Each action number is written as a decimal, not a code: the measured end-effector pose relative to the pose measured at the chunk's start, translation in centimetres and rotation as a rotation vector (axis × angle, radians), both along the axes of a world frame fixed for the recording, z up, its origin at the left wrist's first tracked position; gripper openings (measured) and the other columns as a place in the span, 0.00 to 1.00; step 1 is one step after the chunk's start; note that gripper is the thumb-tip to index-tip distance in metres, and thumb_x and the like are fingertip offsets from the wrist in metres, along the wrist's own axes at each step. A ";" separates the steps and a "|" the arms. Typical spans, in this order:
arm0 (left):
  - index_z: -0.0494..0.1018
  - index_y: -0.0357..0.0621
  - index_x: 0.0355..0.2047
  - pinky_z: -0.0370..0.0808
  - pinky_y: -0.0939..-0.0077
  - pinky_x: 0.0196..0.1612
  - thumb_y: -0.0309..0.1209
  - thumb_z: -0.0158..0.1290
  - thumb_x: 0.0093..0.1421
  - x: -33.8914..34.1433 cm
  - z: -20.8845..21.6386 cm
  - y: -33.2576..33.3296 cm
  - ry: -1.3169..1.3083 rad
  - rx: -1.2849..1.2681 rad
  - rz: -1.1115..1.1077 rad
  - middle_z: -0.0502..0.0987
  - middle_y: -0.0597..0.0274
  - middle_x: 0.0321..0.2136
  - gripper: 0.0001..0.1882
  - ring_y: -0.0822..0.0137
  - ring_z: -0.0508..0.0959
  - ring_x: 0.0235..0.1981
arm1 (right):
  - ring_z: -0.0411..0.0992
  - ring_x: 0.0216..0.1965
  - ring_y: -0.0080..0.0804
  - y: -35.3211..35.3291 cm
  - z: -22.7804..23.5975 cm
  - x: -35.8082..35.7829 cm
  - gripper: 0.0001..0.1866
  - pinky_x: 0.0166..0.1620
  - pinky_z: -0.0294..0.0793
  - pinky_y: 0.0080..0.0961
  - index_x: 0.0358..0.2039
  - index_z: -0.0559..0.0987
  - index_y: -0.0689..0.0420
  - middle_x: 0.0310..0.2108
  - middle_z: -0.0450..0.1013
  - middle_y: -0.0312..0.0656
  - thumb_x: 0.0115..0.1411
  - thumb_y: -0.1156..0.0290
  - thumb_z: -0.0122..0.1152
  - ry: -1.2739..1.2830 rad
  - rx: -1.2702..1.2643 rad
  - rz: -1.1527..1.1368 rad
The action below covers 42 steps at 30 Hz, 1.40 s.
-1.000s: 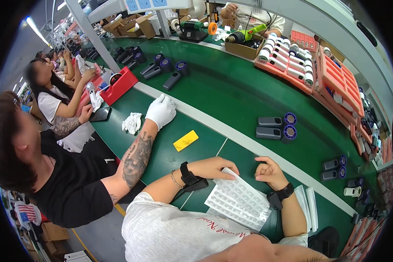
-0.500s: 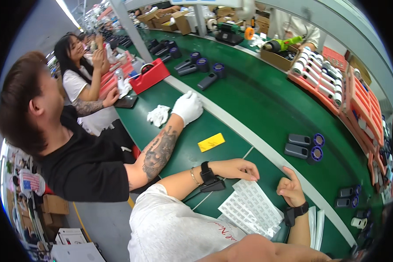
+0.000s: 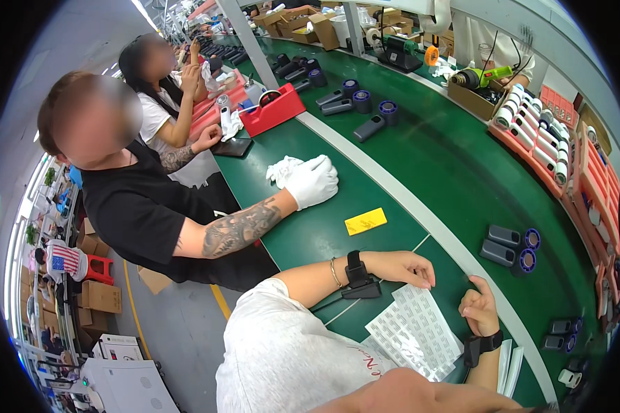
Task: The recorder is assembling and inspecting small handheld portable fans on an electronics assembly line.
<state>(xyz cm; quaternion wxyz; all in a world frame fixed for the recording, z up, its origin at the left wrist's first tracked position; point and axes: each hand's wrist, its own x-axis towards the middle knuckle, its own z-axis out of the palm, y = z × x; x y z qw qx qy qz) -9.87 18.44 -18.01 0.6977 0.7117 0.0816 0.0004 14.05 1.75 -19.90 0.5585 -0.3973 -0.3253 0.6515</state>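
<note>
On the green workbench [image 3: 303, 241], close in front of the wearer, a white label sheet [image 3: 424, 323] w/ rows of print is laid aslant, partly overlapping a second sheet. At its far corner the L hand [image 3: 403, 266] is placed, fingers bent downward, tips at the paper's edge; whether it's pinched or merely touched can't be told. Just R of the label sheet the R hand [image 3: 480, 308] is held released, index finger straightened, other fingers loosely curled.

A black wristband [image 3: 357, 270] is worn on the L wrist w/ a bracelet [image 3: 335, 272], another black band [image 3: 490, 342] on the R. Flat white strips [image 3: 510, 368] are set nr the sheet's R side.

Up-L of the sheet, a yellow rectangular pad [image 3: 366, 221] is seen; farther that way, a co-worker's white-gloved hand [image 3: 315, 182] is rested by a crumpled white glove [image 3: 282, 171]. Up-R of the sheet, past a pale strip [image 3: 434, 226], two grey handheld devices [image 3: 499, 251] w/ purple-ringed heads are laid side by side.
</note>
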 end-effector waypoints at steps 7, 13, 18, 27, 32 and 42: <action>0.71 0.41 0.42 0.69 0.82 0.37 0.39 0.52 0.61 0.2 -0.3 0.1 -0.007 0.004 0.009 0.76 0.66 0.36 0.16 0.78 0.73 0.35 | 0.61 0.18 0.21 0.3 -0.1 0.4 0.38 0.25 0.59 0.18 0.56 0.62 0.56 0.19 0.65 0.35 0.43 0.83 0.64 0.034 -0.001 -0.011; 0.72 0.41 0.42 0.69 0.82 0.38 0.39 0.52 0.61 0.2 -0.6 -0.1 -0.027 -0.017 0.011 0.76 0.65 0.36 0.16 0.77 0.73 0.35 | 0.61 0.20 0.20 0.2 -0.6 0.3 0.37 0.25 0.59 0.17 0.56 0.62 0.56 0.21 0.66 0.35 0.44 0.81 0.64 0.055 0.022 -0.018; 0.72 0.41 0.42 0.69 0.82 0.38 0.39 0.52 0.61 0.5 -0.2 0.3 -0.007 0.001 0.006 0.76 0.65 0.36 0.16 0.77 0.73 0.35 | 0.67 0.27 0.24 0.4 -0.7 0.5 0.37 0.31 0.66 0.17 0.57 0.61 0.57 0.28 0.68 0.39 0.45 0.82 0.63 0.098 0.032 -0.019; 0.72 0.39 0.41 0.70 0.82 0.40 0.38 0.53 0.60 0.3 -0.3 0.6 -0.001 -0.006 0.026 0.77 0.64 0.35 0.15 0.77 0.75 0.36 | 0.71 0.37 0.29 0.9 0.1 -0.3 0.41 0.38 0.72 0.21 0.61 0.55 0.56 0.42 0.68 0.43 0.48 0.78 0.63 0.118 -0.015 -0.060; 0.72 0.39 0.41 0.70 0.82 0.40 0.38 0.53 0.60 0.3 0.0 0.8 0.010 -0.002 0.023 0.77 0.64 0.35 0.15 0.77 0.75 0.36 | 0.71 0.38 0.30 1.6 0.3 0.3 0.41 0.39 0.72 0.22 0.61 0.55 0.56 0.43 0.68 0.43 0.48 0.78 0.63 0.090 -0.001 -0.046; 0.72 0.39 0.41 0.71 0.81 0.38 0.37 0.54 0.59 0.2 0.7 0.9 0.033 -0.023 0.012 0.76 0.63 0.38 0.15 0.76 0.75 0.37 | 0.70 0.40 0.31 1.3 0.0 0.1 0.41 0.40 0.72 0.21 0.62 0.54 0.56 0.46 0.67 0.43 0.49 0.74 0.64 0.071 -0.003 -0.044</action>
